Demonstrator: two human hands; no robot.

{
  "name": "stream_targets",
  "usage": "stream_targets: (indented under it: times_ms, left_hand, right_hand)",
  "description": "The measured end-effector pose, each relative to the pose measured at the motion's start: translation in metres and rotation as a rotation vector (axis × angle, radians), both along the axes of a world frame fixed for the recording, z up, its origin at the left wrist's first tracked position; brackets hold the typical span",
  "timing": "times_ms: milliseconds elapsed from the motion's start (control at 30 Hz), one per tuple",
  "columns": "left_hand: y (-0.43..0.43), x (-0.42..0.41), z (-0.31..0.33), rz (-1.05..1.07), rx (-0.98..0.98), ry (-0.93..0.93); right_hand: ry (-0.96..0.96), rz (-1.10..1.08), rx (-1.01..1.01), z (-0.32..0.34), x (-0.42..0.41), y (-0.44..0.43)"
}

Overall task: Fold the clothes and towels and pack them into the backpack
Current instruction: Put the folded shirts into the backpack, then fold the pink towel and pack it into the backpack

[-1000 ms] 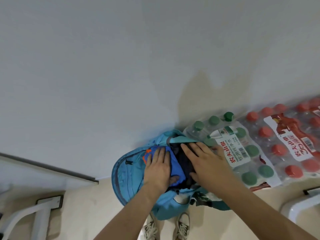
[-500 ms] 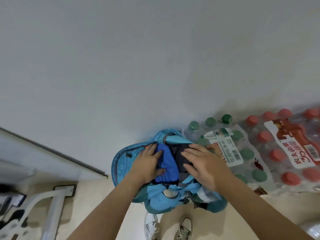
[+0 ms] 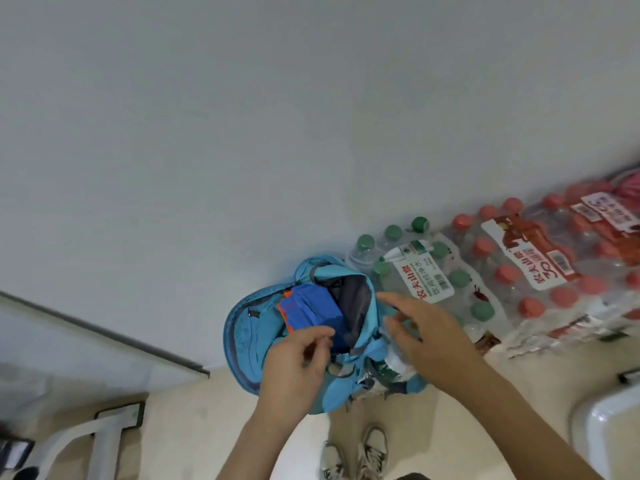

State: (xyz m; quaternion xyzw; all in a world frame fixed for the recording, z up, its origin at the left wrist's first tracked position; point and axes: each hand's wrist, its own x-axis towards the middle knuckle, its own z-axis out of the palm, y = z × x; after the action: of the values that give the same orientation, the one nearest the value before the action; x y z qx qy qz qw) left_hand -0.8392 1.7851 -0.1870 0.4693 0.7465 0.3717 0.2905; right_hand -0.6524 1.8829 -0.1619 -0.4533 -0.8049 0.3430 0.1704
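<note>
At the near edge a pair of shoes [image 3: 356, 452] stands on the pale floor [image 3: 194, 420], toes towards the backpack [image 3: 242, 341], which sits upright just beyond them with its flap fallen open to the left. The left hand [image 3: 294, 362] is above the near rim of the opening. Its grip is narrow, thumb and forefinger drawn together, though blur hides whether they pinch anything. The right hand [image 3: 426, 330] hovers over the bag's right side with its grip wide, fingers spread and empty. The blue folded cloth [image 3: 308, 310], edged in orange, lies inside just ahead of the left hand and nearer to it than to the right. Its long axis runs along the left of the opening, with the dark lining [image 3: 349, 296] bare beside it on the right. That gap looks like the room left for another piece. A green-capped bottle pack [image 3: 426, 275] crowds the bag's right flank, close under the right hand. A red-capped bottle pack [image 3: 533, 261] lies further right, and the wall [image 3: 242, 116] rises behind.
</note>
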Motion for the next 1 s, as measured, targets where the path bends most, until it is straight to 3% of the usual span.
stream_targets:
  times_ms: [167, 267, 500, 633, 833, 1000]
  left_hand:
    - [0.002, 0.017, 0.055, -0.184, 0.228, 0.022]
    - [0.015, 0.027, 0.072, -0.312, 0.296, 0.14]
    - [0.057, 0.077, 0.102, -0.688, 0.249, 0.407]
    - [0.086, 0.124, 0.122, -0.711, 0.317, 0.369]
    - [0.15, 0.224, 0.116, -0.743, 0.336, 0.368]
    - [0.214, 0.314, 0.111, -0.754, 0.338, 0.422]
  right_hand:
    - [0.053, -0.182, -0.008, 0.036, 0.036, -0.028]
    - [0.058, -0.3, 0.062, 0.05, 0.065, -0.037]
    - [0.114, -0.561, 0.137, 0.07, 0.132, -0.035]
    - [0.187, -0.649, 0.111, 0.069, 0.175, -0.02]
    - [0.422, -0.769, 0.012, 0.061, 0.273, 0.016]
    - [0.813, -1.006, -0.272, 0.033, 0.383, 0.071]
